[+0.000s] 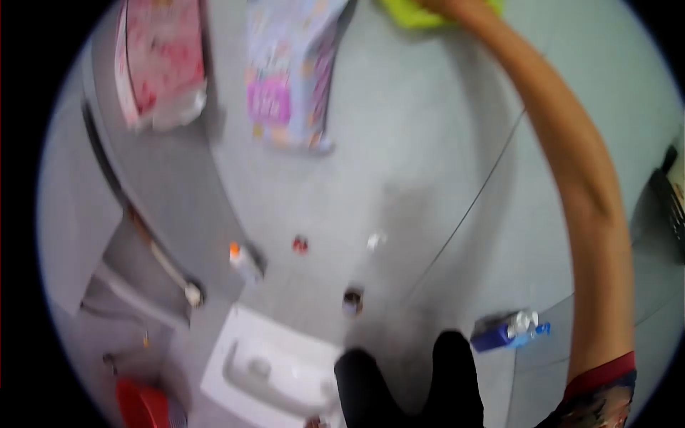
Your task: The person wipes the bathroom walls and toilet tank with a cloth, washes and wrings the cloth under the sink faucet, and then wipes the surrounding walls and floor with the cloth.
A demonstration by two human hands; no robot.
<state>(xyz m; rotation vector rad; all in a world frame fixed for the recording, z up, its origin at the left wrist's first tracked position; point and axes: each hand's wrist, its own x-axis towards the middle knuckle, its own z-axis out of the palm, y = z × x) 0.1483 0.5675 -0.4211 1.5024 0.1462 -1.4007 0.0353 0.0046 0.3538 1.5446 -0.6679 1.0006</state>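
My right hand (444,6) is at the top edge, at the end of my outstretched arm. It grips a yellow-green cloth (414,14) against the grey surface; the fingers are partly cut off and blurred. Below and left of the cloth is a lilac printed plastic pack (289,78). Farther left is a red and pink pack (165,53) with a crumpled clear end. I cannot make out my left hand. A small brownish patch at the bottom edge is too little to name.
A white ceramic basin (278,349) is at the lower left, near my black-clad legs (457,374). A white bottle with orange cap (246,262), a small dark round object (352,300), blue-labelled bottles (503,331), a long-handled brush (160,250) and a red bucket (143,406) are around.
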